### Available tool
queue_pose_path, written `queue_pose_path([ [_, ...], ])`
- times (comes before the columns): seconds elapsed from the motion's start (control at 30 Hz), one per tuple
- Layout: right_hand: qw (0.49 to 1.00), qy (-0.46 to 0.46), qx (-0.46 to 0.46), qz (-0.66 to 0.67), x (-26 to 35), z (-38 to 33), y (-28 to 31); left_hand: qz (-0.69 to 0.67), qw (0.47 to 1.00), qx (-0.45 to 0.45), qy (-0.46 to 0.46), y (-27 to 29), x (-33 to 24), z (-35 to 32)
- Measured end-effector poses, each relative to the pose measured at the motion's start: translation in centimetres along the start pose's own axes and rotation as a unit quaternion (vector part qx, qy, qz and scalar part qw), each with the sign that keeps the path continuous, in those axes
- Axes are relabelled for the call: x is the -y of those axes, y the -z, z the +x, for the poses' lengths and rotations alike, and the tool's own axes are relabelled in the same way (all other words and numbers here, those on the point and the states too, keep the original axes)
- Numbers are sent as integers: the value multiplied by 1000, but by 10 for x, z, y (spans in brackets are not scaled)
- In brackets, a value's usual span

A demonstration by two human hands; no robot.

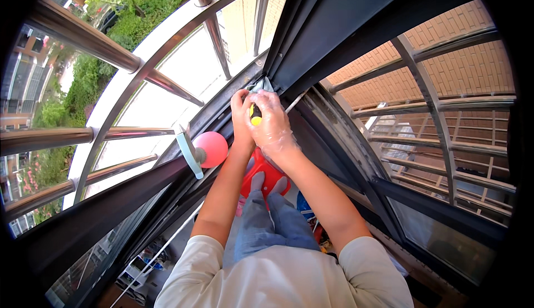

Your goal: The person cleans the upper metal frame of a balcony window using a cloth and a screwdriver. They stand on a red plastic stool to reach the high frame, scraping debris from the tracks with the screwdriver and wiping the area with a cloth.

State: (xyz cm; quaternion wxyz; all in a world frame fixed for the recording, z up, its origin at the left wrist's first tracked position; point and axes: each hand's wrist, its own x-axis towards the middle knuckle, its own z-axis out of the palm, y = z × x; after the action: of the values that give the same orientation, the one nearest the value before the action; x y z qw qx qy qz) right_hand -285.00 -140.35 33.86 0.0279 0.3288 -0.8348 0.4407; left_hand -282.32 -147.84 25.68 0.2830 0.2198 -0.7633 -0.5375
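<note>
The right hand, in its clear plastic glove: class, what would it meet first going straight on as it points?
Probably the crumpled pale-grey cloth-like piece at the corner of the dark metal window frame, just beyond the right hand; depth is unclear, so they may be touching.

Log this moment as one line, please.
right hand: clear glove, holding yellow-black handle | left hand: close beside it, grip unclear | cloth: just beyond hands | feet: on red stool
</note>
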Motion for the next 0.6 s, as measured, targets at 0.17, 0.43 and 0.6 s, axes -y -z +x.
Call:
queue_pose_path([
  [0.17,1000,-1,22,21,21,-8,13,27,998,-10,-64,-1,16,0],
  [0.43,1000,3,24,20,9,0,3,46,994,-37,-94,-1,14,9],
  [0.6,999,-30,7,10,9,6,-1,138,983,-45,-113,2,0,9],
])
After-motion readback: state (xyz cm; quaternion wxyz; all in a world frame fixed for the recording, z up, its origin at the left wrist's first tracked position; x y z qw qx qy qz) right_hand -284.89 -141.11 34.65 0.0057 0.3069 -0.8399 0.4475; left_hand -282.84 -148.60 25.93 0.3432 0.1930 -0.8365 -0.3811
